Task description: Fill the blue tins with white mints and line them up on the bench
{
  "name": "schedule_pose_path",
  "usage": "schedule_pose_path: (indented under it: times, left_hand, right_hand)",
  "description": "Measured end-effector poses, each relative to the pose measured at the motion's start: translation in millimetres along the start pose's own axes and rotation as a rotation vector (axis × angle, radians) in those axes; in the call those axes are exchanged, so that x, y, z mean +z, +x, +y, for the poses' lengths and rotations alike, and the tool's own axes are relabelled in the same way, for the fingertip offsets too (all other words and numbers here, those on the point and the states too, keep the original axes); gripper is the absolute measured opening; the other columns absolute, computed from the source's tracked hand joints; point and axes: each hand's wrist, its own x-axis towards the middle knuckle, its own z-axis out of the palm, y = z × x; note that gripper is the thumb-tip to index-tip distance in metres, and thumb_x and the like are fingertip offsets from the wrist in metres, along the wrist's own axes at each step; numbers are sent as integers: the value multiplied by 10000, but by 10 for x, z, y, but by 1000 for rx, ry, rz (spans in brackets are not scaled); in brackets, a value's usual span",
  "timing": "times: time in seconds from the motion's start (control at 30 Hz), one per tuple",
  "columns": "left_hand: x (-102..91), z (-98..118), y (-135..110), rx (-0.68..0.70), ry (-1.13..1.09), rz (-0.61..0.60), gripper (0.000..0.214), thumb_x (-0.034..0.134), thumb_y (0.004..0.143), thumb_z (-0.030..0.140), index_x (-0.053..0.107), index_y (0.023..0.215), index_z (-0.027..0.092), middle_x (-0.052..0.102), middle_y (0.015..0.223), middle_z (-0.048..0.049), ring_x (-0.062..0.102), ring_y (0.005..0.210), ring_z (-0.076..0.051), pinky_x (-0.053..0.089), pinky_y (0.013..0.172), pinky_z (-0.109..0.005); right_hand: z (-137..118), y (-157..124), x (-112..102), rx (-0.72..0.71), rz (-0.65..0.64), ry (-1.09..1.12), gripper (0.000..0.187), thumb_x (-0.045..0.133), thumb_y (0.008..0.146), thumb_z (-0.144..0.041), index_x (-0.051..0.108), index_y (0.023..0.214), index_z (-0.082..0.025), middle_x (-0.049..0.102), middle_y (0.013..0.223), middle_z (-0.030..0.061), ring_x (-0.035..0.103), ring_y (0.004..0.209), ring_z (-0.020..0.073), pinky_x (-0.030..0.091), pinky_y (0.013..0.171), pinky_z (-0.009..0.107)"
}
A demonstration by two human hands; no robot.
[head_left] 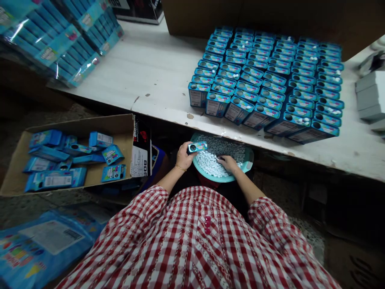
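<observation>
My left hand (pixel 184 155) is closed round a small blue box (pixel 197 147), held on its side with its round hole facing up, just over the rim of a teal bowl (pixel 247 162). The bowl sits on my lap under the table edge and is full of small white candies (pixel 222 150). My right hand (pixel 229 163) rests palm down in the candies, fingers curled into them; whatever they hold is hidden. On the white table (pixel 156 68) stand several rows of the same blue boxes (pixel 267 80), upright, holes on top.
A cardboard carton (pixel 120 128) on the floor to my left holds several loose blue boxes. Wrapped packs of blue boxes (pixel 60 40) lie at the table's far left. A big brown carton (pixel 270 16) stands behind the rows. Grey boxes (pixel 371 96) sit at the right edge. Blue packaging (pixel 42 245) lies on the floor.
</observation>
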Motion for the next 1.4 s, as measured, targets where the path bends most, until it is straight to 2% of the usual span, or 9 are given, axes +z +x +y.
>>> schedule_pose_path:
  times: [0.2,0.33,0.43,0.57,0.7,0.87,1.0,1.13,1.4]
  left_hand:
    - [7,-64,38,-51,-20,36,392,710,644,215,546,999,192,616,938,-36,572,857,-188,455,807,-332]
    - [103,38,46,-22,36,-8,388,699,632,168,552,989,198,618,969,-42,566,899,-206,450,831,-345]
    - [191,154,39,14,81,-77,387,683,625,128,556,984,201,620,993,-43,557,925,-215,449,843,-348]
    - [255,261,16,52,128,-144,377,656,653,134,549,1010,195,613,1026,-52,545,957,-221,442,861,-352]
    - [253,286,2,78,158,-173,365,640,667,135,549,1017,191,610,1028,-56,539,972,-226,434,870,-355]
    - [235,246,3,103,142,-149,352,639,668,138,553,1005,196,617,1022,-54,543,940,-226,433,850,-353]
    - [158,231,-11,141,134,-124,325,607,680,126,560,992,205,622,1008,-49,542,945,-221,426,852,-346]
    - [5,270,-23,218,183,-123,315,550,687,110,571,990,197,625,1021,-56,534,955,-220,414,870,-350]
    - [-198,291,36,294,330,-148,385,494,660,27,596,985,204,641,1036,-60,537,999,-238,335,988,-434]
  right_hand:
    - [142,-272,-385,-145,66,245,381,496,815,-347,595,1102,-118,683,972,68,621,811,163,483,701,271]
    - [-29,-511,-809,-295,126,346,357,536,788,-387,639,1029,-144,692,903,55,621,784,175,477,704,286]
    - [-337,-665,-1115,-319,129,122,305,521,816,-363,658,1033,-197,694,986,52,624,884,194,452,778,292]
    - [-809,-810,-1362,-212,87,-338,315,477,848,-377,642,1090,-261,690,1027,53,621,930,232,442,772,319]
    - [-1145,-869,-1414,-168,34,-606,338,414,878,-372,632,1099,-237,682,997,100,628,889,244,441,735,333]
    - [-1319,-915,-1424,-146,14,-657,350,361,902,-324,636,1053,-168,667,957,152,627,878,254,430,742,342]
    - [-1215,-1000,-1512,-132,105,-644,366,364,900,-367,616,1111,-206,668,992,123,627,862,252,429,717,338]
    - [-897,-1040,-1558,-59,190,-568,381,409,883,-412,602,1164,-243,678,1034,88,617,904,247,427,725,325]
    - [-475,-1000,-1322,-15,215,-388,376,431,869,-425,614,1164,-281,690,1040,38,628,896,223,441,719,302]
